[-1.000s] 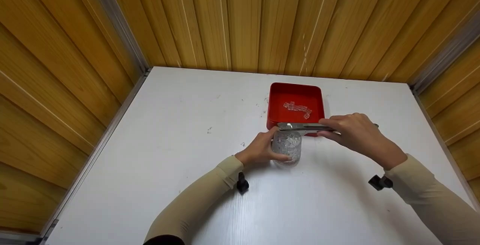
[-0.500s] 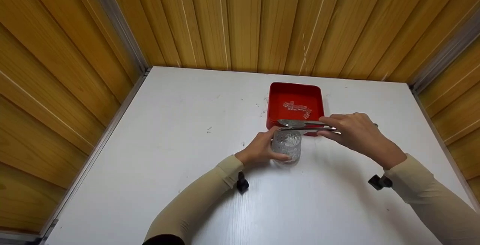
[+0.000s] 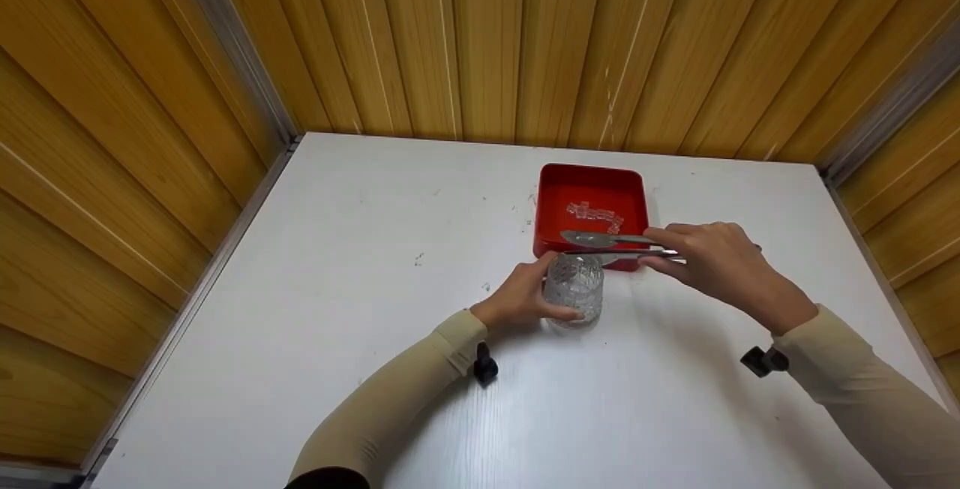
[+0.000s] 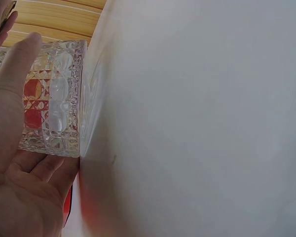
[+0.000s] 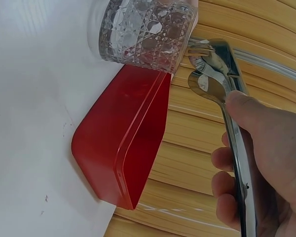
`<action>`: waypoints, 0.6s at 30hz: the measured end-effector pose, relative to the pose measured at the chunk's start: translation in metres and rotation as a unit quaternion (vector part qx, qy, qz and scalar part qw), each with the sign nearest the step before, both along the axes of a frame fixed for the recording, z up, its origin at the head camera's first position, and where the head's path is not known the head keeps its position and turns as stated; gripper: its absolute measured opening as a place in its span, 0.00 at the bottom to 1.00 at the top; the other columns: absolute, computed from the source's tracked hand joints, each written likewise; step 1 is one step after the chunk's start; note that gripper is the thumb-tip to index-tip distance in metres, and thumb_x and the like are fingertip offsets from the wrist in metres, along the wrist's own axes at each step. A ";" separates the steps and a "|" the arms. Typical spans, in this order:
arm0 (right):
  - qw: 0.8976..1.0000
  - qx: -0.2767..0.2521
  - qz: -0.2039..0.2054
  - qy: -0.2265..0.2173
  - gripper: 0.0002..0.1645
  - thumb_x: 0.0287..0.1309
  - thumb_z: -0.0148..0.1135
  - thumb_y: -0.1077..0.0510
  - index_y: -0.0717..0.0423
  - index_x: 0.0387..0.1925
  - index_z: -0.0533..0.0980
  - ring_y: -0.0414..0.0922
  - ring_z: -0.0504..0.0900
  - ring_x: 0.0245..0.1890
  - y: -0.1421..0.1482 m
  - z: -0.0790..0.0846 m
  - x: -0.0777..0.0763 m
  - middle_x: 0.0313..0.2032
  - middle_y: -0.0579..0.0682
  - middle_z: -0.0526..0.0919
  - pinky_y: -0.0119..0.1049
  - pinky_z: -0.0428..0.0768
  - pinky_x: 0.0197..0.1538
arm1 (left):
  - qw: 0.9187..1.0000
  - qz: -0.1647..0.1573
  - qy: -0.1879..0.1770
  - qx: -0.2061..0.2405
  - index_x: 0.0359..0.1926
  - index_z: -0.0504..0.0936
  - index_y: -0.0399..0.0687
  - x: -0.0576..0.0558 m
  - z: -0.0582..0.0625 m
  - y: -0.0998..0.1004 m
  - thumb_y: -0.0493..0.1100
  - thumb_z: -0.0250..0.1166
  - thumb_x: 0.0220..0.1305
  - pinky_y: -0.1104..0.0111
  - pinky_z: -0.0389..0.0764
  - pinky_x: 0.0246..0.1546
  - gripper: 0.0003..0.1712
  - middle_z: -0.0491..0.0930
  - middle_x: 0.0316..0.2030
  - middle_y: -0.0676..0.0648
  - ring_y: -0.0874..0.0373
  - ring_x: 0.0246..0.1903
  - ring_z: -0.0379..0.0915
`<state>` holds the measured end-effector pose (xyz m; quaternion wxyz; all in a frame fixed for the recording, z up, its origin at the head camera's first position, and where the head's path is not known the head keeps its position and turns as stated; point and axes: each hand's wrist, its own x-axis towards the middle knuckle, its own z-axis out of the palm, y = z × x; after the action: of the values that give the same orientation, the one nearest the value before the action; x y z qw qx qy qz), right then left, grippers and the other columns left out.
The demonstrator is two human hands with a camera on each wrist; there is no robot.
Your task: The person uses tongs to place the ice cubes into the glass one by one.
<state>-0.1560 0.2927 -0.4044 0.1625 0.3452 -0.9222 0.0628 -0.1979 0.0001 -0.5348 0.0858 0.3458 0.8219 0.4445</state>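
Note:
A clear cut-glass tumbler (image 3: 574, 295) stands upright on the white table, its patterned wall filling the upper left of the left wrist view. My left hand (image 3: 521, 298) grips it from the left, thumb across the near side and fingers around the far side. My right hand (image 3: 712, 268) holds metal serving tongs (image 5: 235, 143) by their arms. The tongs' spoon-shaped and fork-like ends lie apart at the tumbler's mouth. No cube shows between them. Whether cubes lie inside the tumbler I cannot tell through the pattern.
Just behind the tumbler sits a red square tray (image 3: 592, 183). Several small clear cubes (image 3: 594, 214) lie in a bent row on its floor. Wood-patterned panels (image 3: 480, 46) border the white table (image 3: 360, 249) at the back and sides.
The tongs' ends have spread apart, the upper one rising away from the tumbler's mouth. My right hand has shifted slightly up and right. The left hand and tumbler stay put.

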 end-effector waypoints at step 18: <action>1.000 -0.003 0.000 0.014 0.23 0.51 0.81 0.54 0.52 0.49 0.85 0.38 0.76 0.16 0.012 -0.002 -0.012 0.31 0.49 0.89 0.30 0.68 0.19 | 1.000 -0.001 -0.018 0.005 0.68 0.66 0.55 0.000 0.000 0.000 0.60 0.82 0.50 0.72 0.74 0.59 0.50 0.80 0.57 0.53 0.64 0.53 0.75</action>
<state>-0.1677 0.3044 -0.4059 0.1764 0.3453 -0.9198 0.0604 -0.1981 -0.0001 -0.5347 0.0988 0.3390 0.8177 0.4547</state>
